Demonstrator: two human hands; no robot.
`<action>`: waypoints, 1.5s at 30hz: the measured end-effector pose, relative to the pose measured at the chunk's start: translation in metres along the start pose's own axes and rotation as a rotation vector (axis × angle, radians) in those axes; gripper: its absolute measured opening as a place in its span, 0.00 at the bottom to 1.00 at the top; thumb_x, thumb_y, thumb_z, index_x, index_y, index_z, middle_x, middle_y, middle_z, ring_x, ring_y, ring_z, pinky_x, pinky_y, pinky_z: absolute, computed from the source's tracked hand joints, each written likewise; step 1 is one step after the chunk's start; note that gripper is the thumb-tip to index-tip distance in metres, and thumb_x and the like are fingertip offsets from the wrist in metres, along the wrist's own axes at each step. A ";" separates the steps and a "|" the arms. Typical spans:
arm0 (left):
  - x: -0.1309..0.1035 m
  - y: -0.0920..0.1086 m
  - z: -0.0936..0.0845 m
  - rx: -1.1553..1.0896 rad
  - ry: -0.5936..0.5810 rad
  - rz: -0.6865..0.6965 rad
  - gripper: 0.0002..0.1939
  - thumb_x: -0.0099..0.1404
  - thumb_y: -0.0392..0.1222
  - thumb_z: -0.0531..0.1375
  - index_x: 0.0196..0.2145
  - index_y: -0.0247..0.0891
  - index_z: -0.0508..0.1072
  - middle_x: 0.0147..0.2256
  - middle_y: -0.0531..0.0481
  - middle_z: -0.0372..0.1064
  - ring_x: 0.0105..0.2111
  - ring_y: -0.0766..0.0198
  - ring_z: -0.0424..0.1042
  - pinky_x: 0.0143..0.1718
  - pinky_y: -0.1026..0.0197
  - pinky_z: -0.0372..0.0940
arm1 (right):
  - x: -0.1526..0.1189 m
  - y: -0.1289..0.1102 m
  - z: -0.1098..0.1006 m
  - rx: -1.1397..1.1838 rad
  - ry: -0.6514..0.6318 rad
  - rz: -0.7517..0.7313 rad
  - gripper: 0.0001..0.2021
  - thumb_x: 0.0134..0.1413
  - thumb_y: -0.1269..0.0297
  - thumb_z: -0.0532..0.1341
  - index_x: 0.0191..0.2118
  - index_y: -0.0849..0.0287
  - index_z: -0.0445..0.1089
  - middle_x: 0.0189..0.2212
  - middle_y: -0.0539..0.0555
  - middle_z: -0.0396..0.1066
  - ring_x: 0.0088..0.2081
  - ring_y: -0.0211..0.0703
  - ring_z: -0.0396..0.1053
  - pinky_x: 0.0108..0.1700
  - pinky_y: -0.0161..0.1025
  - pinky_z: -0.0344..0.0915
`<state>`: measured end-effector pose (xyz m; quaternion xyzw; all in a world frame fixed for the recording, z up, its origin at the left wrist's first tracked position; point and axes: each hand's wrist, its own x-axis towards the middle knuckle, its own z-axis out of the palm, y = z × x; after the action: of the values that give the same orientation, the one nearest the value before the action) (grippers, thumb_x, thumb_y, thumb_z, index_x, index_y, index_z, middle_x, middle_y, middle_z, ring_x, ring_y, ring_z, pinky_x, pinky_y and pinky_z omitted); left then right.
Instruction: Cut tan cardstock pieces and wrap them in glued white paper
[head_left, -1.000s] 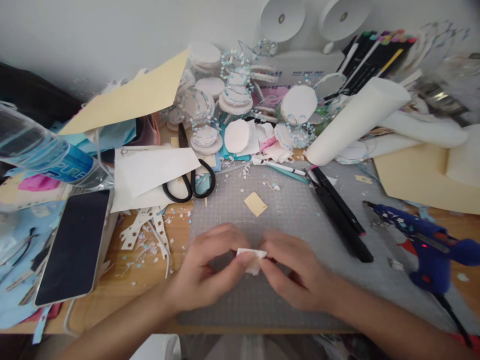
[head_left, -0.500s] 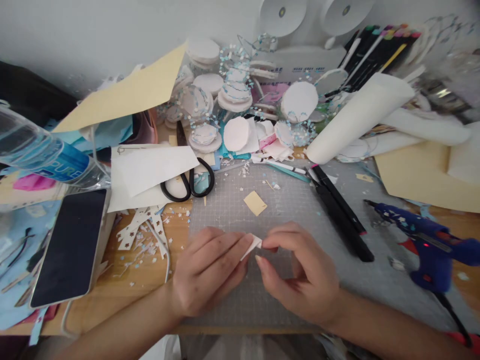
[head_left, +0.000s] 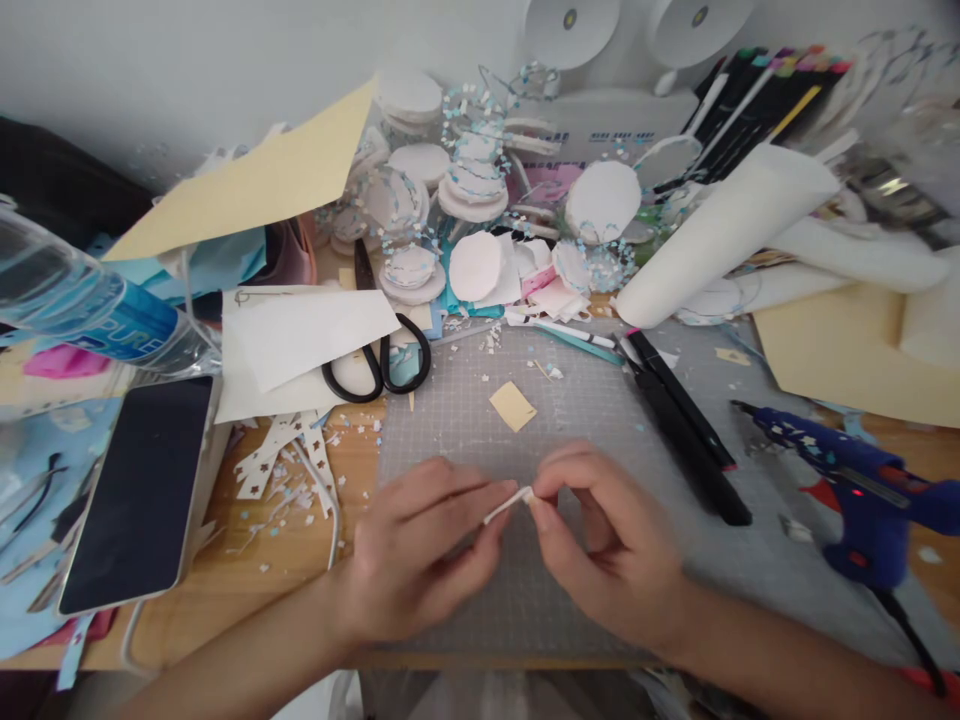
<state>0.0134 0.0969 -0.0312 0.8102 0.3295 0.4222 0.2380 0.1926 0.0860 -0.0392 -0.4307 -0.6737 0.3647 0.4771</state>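
Note:
Between my two hands is a small folded piece of white paper [head_left: 510, 503], seen nearly edge-on above the grey cutting mat [head_left: 480, 610]. My left hand [head_left: 427, 550] grips its left part between thumb and fingers. The thumb and index finger of my right hand [head_left: 607, 550] pinch its right end. Part of the paper is hidden by the fingertips. Just beyond my hands, a small cream paper piece [head_left: 513, 406] lies flat on the mat.
Black scissors [head_left: 379, 365] lie partly under white paper [head_left: 307, 335]. A black utility knife [head_left: 690, 450] and a blue glue gun [head_left: 862, 480] are at right. A phone [head_left: 139, 495] and water bottle [head_left: 112, 310] stand left. White paper discs [head_left: 476, 268] pile up behind.
My right thumb and index finger have closed on the right end of the white paper. The paper has turned from showing its face to nearly edge-on.

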 end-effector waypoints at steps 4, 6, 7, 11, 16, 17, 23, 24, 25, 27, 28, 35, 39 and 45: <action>0.004 0.002 -0.001 -0.345 0.002 -0.280 0.07 0.62 0.29 0.59 0.35 0.36 0.76 0.28 0.49 0.73 0.28 0.66 0.71 0.31 0.65 0.67 | 0.003 0.000 -0.002 0.214 -0.077 0.191 0.05 0.55 0.73 0.57 0.31 0.56 0.63 0.26 0.47 0.61 0.28 0.35 0.61 0.28 0.33 0.60; 0.006 0.002 -0.001 -0.448 0.004 -0.393 0.06 0.63 0.32 0.59 0.30 0.35 0.75 0.25 0.50 0.72 0.27 0.67 0.69 0.30 0.65 0.65 | 0.006 -0.001 -0.003 0.333 -0.130 0.301 0.04 0.55 0.71 0.57 0.30 0.56 0.62 0.24 0.46 0.60 0.25 0.33 0.59 0.25 0.31 0.58; 0.006 0.002 -0.002 -0.492 0.003 -0.436 0.07 0.63 0.33 0.59 0.29 0.35 0.75 0.25 0.50 0.71 0.26 0.67 0.68 0.29 0.65 0.64 | 0.007 -0.001 -0.004 0.387 -0.162 0.346 0.04 0.55 0.70 0.57 0.30 0.56 0.62 0.24 0.46 0.59 0.24 0.32 0.57 0.23 0.30 0.56; 0.006 0.000 -0.002 -0.659 -0.007 -0.540 0.07 0.63 0.34 0.60 0.29 0.36 0.76 0.25 0.50 0.70 0.27 0.68 0.67 0.29 0.67 0.63 | 0.010 -0.001 -0.006 0.566 -0.257 0.456 0.05 0.55 0.68 0.57 0.29 0.57 0.61 0.21 0.45 0.57 0.22 0.31 0.54 0.23 0.30 0.54; 0.005 0.000 -0.002 -0.766 0.002 -0.599 0.06 0.63 0.36 0.61 0.29 0.37 0.77 0.26 0.51 0.69 0.26 0.69 0.66 0.27 0.69 0.62 | 0.009 0.003 -0.005 0.643 -0.265 0.492 0.07 0.54 0.66 0.59 0.28 0.58 0.61 0.23 0.45 0.57 0.22 0.31 0.55 0.24 0.31 0.54; 0.005 0.001 -0.002 -0.769 0.006 -0.593 0.06 0.63 0.36 0.61 0.29 0.37 0.77 0.25 0.51 0.69 0.26 0.69 0.66 0.27 0.69 0.62 | 0.009 0.003 -0.005 0.646 -0.265 0.489 0.06 0.54 0.67 0.59 0.28 0.57 0.61 0.23 0.45 0.57 0.22 0.31 0.55 0.24 0.31 0.54; 0.008 0.002 -0.004 -0.574 -0.009 -0.428 0.07 0.63 0.31 0.59 0.30 0.35 0.77 0.25 0.49 0.71 0.26 0.68 0.68 0.29 0.66 0.65 | 0.008 0.000 -0.006 0.464 -0.227 0.282 0.05 0.56 0.72 0.57 0.30 0.56 0.62 0.25 0.46 0.59 0.26 0.33 0.58 0.27 0.32 0.57; 0.008 0.003 -0.004 -0.526 -0.007 -0.382 0.06 0.63 0.31 0.59 0.31 0.34 0.77 0.26 0.49 0.71 0.26 0.67 0.69 0.29 0.66 0.65 | 0.008 0.000 -0.006 0.411 -0.209 0.224 0.06 0.55 0.73 0.56 0.31 0.55 0.63 0.25 0.46 0.60 0.27 0.34 0.59 0.28 0.32 0.58; 0.008 0.003 -0.004 -0.478 0.000 -0.338 0.06 0.62 0.30 0.59 0.32 0.34 0.77 0.26 0.49 0.72 0.27 0.67 0.70 0.29 0.66 0.66 | 0.007 0.000 -0.006 0.363 -0.191 0.171 0.06 0.55 0.74 0.56 0.31 0.55 0.63 0.26 0.47 0.60 0.28 0.34 0.60 0.29 0.33 0.59; 0.007 0.004 -0.005 -0.383 0.014 -0.253 0.07 0.62 0.29 0.59 0.35 0.34 0.76 0.28 0.48 0.72 0.28 0.66 0.71 0.30 0.65 0.67 | 0.007 0.000 -0.005 0.267 -0.159 0.101 0.08 0.54 0.76 0.56 0.31 0.54 0.62 0.25 0.46 0.61 0.27 0.35 0.60 0.29 0.33 0.59; 0.007 0.004 -0.005 -0.336 0.018 -0.209 0.08 0.62 0.28 0.59 0.36 0.34 0.76 0.28 0.47 0.73 0.28 0.66 0.71 0.30 0.65 0.68 | 0.006 0.000 -0.005 0.223 -0.143 0.078 0.08 0.54 0.76 0.56 0.31 0.54 0.62 0.25 0.46 0.61 0.27 0.35 0.60 0.29 0.33 0.59; -0.001 -0.001 -0.004 -0.003 -0.025 0.071 0.14 0.60 0.25 0.58 0.44 0.28 0.72 0.34 0.42 0.73 0.32 0.62 0.72 0.33 0.61 0.71 | 0.007 0.001 -0.003 0.023 -0.096 -0.018 0.08 0.52 0.77 0.57 0.33 0.55 0.63 0.25 0.46 0.62 0.27 0.34 0.62 0.29 0.33 0.61; -0.007 -0.004 -0.003 0.102 -0.060 0.144 0.15 0.61 0.26 0.57 0.46 0.28 0.70 0.35 0.40 0.73 0.33 0.60 0.72 0.33 0.57 0.71 | 0.009 0.000 -0.004 -0.072 -0.086 -0.082 0.07 0.52 0.77 0.57 0.33 0.57 0.63 0.24 0.46 0.62 0.26 0.33 0.63 0.28 0.32 0.62; -0.010 -0.007 -0.002 0.253 -0.094 0.250 0.12 0.62 0.29 0.57 0.45 0.26 0.70 0.32 0.39 0.73 0.29 0.60 0.72 0.28 0.58 0.69 | 0.005 0.000 -0.003 -0.137 -0.109 -0.173 0.08 0.51 0.78 0.56 0.34 0.57 0.64 0.25 0.48 0.65 0.28 0.34 0.65 0.29 0.32 0.65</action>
<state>0.0052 0.0946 -0.0397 0.8872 0.2651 0.3653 0.0951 0.1949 0.0913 -0.0363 -0.3819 -0.7567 0.2983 0.4389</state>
